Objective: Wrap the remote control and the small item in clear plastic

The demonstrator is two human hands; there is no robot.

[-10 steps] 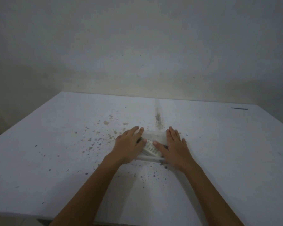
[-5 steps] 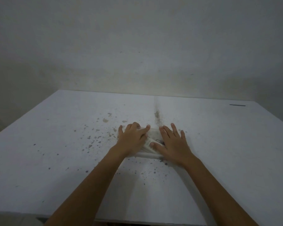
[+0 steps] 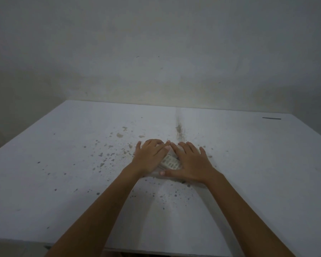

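Note:
A white remote control (image 3: 170, 162) with rows of small buttons lies on the white table (image 3: 63, 173), mostly covered by both hands. My left hand (image 3: 150, 156) lies flat over its left end, fingers pointing right. My right hand (image 3: 191, 162) presses flat on its right side, thumb stretched along the near edge. The fingertips of both hands nearly meet above the remote. Clear plastic (image 3: 156, 174) shows faintly as a pale sheen at the near edge under the hands. The small item is hidden.
The table is speckled with dark and brownish stains (image 3: 107, 156) around the hands. A thin dark strip (image 3: 271, 118) lies at the far right corner. A bare wall rises behind the table. The table's near edge (image 3: 156, 252) runs below my forearms.
Both hands slid slightly away from me over the remote, and their fingertips closed toward each other. The right thumb now stretches along the near edge.

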